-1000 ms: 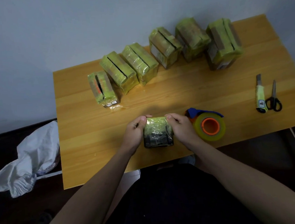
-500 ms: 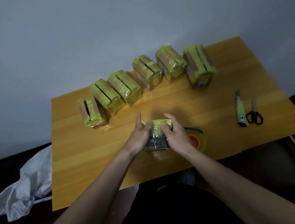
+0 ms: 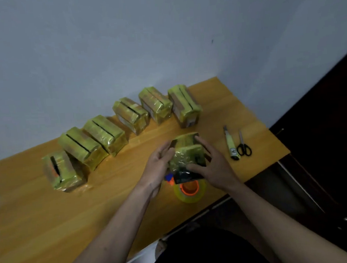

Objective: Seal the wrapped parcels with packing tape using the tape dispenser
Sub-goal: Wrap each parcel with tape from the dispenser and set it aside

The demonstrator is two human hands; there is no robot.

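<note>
- Both hands hold a taped parcel above the wooden table: right hand clamped around it, left hand flat-fingered against its side.
- Tape dispenser lies just below, at 6 o'clock.
- Six sealed parcels line the far edge, toward 11 o'clock.

Both hands raised (right grip curled)

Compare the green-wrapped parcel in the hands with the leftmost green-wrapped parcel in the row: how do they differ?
The green-wrapped parcel in the hands is gripped by the right hand and touched by the left hand; the leftmost parcel in the row rests untouched on the wooden table. The held one shows a dark end. Both carry yellow-green wrap.
</note>
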